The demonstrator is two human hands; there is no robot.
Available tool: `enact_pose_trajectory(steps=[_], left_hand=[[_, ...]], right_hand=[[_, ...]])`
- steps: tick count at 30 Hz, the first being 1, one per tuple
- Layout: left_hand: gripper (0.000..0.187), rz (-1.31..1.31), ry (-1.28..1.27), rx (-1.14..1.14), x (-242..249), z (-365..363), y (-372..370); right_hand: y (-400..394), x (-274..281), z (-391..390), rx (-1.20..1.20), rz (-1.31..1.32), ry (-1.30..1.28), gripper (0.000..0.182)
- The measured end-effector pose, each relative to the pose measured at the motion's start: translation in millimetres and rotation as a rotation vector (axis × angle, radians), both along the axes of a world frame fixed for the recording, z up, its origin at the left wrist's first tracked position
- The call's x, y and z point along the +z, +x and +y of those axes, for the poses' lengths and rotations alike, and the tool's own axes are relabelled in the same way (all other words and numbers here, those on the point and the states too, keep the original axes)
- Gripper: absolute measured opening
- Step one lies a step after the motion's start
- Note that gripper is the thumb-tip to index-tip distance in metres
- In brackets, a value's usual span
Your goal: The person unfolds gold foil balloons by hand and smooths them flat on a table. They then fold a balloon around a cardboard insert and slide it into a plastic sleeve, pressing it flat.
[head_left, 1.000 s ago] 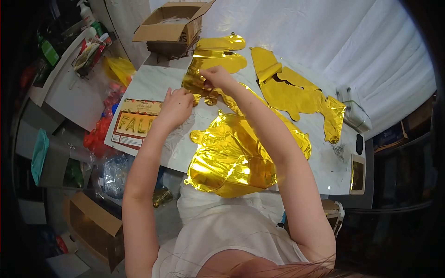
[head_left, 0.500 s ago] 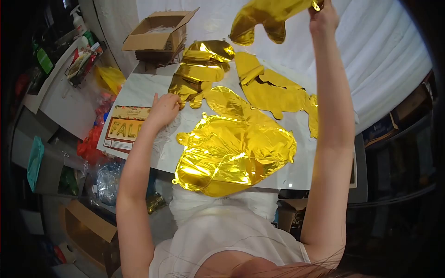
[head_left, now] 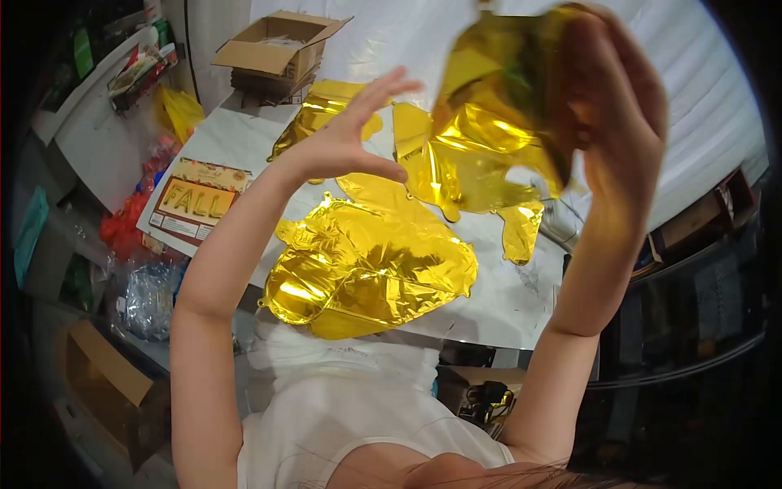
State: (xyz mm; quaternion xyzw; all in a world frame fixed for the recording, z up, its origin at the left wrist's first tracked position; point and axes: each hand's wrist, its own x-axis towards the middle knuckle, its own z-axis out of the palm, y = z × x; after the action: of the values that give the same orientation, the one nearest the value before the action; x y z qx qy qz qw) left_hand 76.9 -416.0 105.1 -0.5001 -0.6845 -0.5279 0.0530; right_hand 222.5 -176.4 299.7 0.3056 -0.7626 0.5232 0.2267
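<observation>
Raised close to the camera, my right hand [head_left: 615, 106] grips a flat gold foil balloon [head_left: 497, 122], which hangs down on its left side. My left hand [head_left: 346, 138] is in the air over the table, fingers and thumb spread, holding nothing, apart from the held balloon. Below it lies a large crinkled gold foil balloon [head_left: 383, 273] at the near side of the table. Another flat gold balloon [head_left: 305, 122] lies behind my left wrist. More gold foil [head_left: 521, 232] rests on the table at the right, partly hidden by the held balloon.
A flat package printed "FALL" [head_left: 195, 200] lies on the table's left side. An open cardboard box [head_left: 273, 57] stands at the back left. Bagged items and clear plastic [head_left: 151, 301] sit left of the table. White curtain [head_left: 700, 122] hangs behind.
My right hand has brought the balloon down and closer to the camera. My left hand has lifted off the table's left side and moved right, fingers spreading. The view has shifted slightly.
</observation>
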Motion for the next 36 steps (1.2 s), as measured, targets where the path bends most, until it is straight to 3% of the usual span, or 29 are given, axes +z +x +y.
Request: enact_pose_trajectory(steps=[2, 4, 6, 9, 10, 14, 16, 18, 20, 22, 23, 25, 26, 28, 29, 30, 32, 34, 35, 36], left_hand=[[0.105, -0.033, -0.021, -0.093, 2, 3, 4], [0.100, -0.243, -0.126, -0.282, -8, 5, 15], [0.097, -0.518, -0.364, -0.371, 5, 1, 46], [0.073, -0.653, -0.186, -0.600, -26, 10, 59], [0.070, -0.648, -0.170, -0.636, -37, 5, 54], [0.071, -0.954, -0.161, -0.581, -46, -33, 29], [0.074, -1.104, 0.029, -0.433, -51, -45, 25], [0.069, -1.080, 0.044, -0.331, -63, -47, 22], [0.064, -0.937, -0.217, -0.060, -78, -50, 13], [0.060, -0.816, -0.301, 0.036, -104, -46, 5], [0.060, -0.710, -0.326, 0.074, -115, -45, 1], [0.059, -0.494, -0.319, 0.124, -146, -43, -8], [0.059, -0.498, -0.319, 0.134, -145, -45, -6], [0.057, -0.477, -0.392, 0.171, -136, -43, 4], [0.053, -0.456, -0.378, 0.176, -132, -43, 10], [0.053, -0.460, -0.375, 0.180, -129, -47, 16], [0.045, -0.016, -0.329, 0.360, -124, -55, 32], [0.043, -0.027, -0.374, 0.412, -111, -70, 59], [0.041, -0.033, -0.417, 0.459, -106, -78, 73], [0.040, -0.039, -0.460, 0.507, -106, -84, 83]], right_hand=[[14, 7, 11, 0.047, 0.037, -0.150, 0.036], [27, 11, 34, -0.204, 0.081, -0.244, 0.032], [29, 2, 58, -0.271, 0.189, -0.237, 0.030], [47, -14, 117, -0.223, 0.031, -0.359, 0.029], [51, -26, 130, -0.482, 0.043, -0.439, 0.029], [78, -111, 186, -0.680, -0.131, -0.496, 0.027], [96, -165, 190, -0.704, -0.377, -0.406, 0.020], [100, -223, 187, -0.799, -0.476, -0.290, 0.018], [103, -285, 194, -0.826, -0.575, -0.223, 0.014], [103, -330, 196, -0.856, -0.623, -0.114, 0.014], [103, -347, 196, -0.841, -0.628, -0.114, 0.014], [101, -370, 196, -0.919, -0.441, 0.128, 0.013], [101, -367, 190, -0.908, -0.443, 0.130, 0.013], [101, -345, 171, -1.034, -0.508, 0.509, 0.021], [99, -338, 162, -1.029, -0.507, 0.512, 0.021], [97, -334, 150, -1.073, -0.368, 0.642, 0.028], [94, -322, 128, -1.105, -0.228, 0.771, 0.035], [90, -312, 108, -0.732, -0.269, 0.743, 0.044], [88, -312, 101, -0.726, -0.273, 0.745, 0.044], [85, -313, 95, -0.558, -0.254, 0.808, 0.046]])
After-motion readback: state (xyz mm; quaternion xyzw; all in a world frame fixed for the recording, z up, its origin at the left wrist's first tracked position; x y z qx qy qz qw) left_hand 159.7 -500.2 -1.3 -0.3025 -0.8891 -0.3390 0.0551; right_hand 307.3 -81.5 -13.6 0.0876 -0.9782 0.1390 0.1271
